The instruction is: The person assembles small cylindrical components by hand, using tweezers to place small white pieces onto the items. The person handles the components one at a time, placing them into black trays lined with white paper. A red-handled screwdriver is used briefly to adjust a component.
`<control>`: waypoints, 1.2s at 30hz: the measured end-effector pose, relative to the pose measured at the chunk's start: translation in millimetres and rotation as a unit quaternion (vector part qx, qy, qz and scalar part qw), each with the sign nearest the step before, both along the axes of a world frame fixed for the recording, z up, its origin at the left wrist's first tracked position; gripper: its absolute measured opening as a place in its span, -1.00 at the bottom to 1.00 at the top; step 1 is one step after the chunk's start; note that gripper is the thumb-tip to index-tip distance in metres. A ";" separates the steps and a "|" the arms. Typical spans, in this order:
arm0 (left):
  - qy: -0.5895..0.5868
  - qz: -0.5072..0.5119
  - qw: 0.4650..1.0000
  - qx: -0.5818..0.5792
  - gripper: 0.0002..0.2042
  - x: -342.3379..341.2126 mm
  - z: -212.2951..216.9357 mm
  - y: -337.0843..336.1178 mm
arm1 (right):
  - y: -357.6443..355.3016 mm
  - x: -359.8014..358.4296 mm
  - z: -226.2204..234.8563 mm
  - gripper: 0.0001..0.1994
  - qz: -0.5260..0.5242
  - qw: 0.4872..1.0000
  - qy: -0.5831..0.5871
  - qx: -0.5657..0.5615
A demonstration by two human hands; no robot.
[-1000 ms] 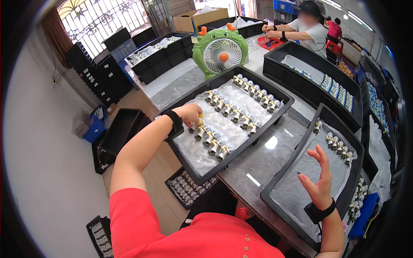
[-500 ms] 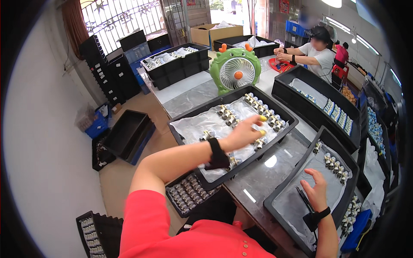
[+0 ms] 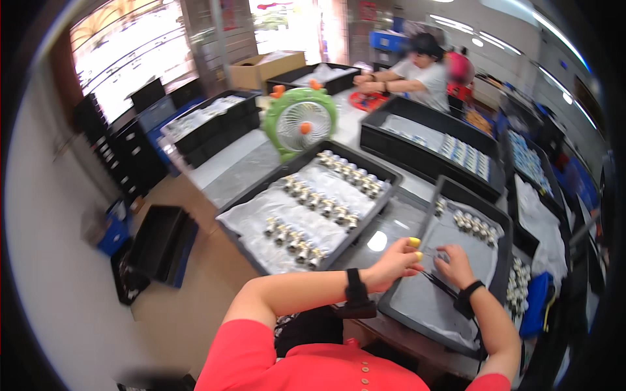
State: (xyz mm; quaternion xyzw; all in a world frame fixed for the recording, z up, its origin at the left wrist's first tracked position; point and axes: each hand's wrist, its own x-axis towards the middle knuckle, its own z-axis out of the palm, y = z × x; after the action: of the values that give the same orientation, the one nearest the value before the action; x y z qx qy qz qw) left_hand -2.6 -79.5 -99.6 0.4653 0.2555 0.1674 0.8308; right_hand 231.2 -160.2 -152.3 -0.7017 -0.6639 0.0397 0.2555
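Two hands near each other work right of center in the frame: the left hand [image 3: 391, 264], its yellow-tipped grip narrow, and the right hand [image 3: 456, 266], fingers curled over a black tray [image 3: 417, 330]; whether either holds anything cannot be told. Small figures [image 3: 475, 228] line that tray's far end, while three rows fill a second tray [image 3: 368, 161] at mid-frame on the table [image 3: 394, 218].

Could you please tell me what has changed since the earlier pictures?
The left hand has moved rightward from the left tray to the right tray, near the right hand; whether either holds anything is unclear. The right hand stays over that tray; the small figures and green fan look unmoved.
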 end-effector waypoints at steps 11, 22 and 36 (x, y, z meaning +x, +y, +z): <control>-0.028 -0.170 0.985 0.015 -0.64 -9.0 1.0 11.2 | 52.4 82.4 -8.1 -0.51 -0.173 0.976 -0.130 -0.003; -0.041 -0.163 0.986 -0.007 -0.67 -10.9 -2.6 12.5 | 97.9 81.6 -22.6 -0.68 -0.195 0.974 -0.118 -0.009; -0.099 -0.078 0.991 -0.052 -0.40 -13.6 -1.0 5.1 | -0.3 -79.5 79.5 -0.57 0.026 0.971 0.234 0.045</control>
State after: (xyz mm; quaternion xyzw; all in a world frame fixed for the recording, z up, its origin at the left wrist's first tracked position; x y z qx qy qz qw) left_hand -16.3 -74.5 -100.5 0.4210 0.1429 0.1336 0.8857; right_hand 151.7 -160.5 -72.8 -0.6432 -0.6044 0.1794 0.4344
